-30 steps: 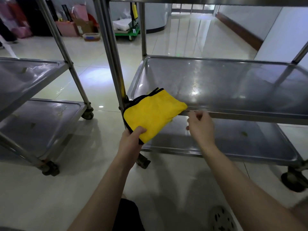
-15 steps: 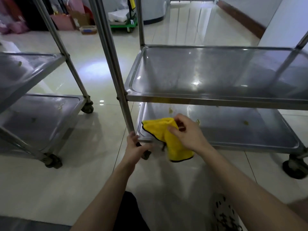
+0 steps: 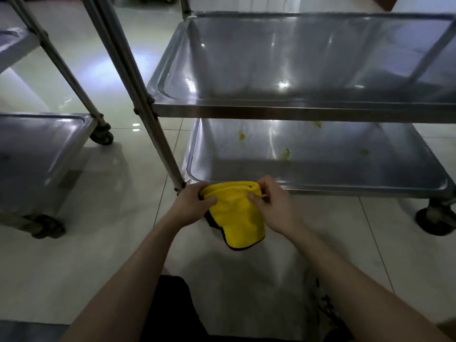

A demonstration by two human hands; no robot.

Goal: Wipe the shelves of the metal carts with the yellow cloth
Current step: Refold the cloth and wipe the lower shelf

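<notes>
Yellow cloth (image 3: 237, 218) at lower centre of frame, folded, hanging before bottom shelf (image 3: 345, 190) rim. Pinched at top edge by left hand (image 3: 192, 206) and right hand (image 3: 274, 208), fingers (image 3: 251, 196) curled onto fabric.

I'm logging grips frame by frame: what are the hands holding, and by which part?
Both hands hold the yellow cloth by its folded top edge: the left hand grips the left end, the right hand pinches the right end.
</notes>
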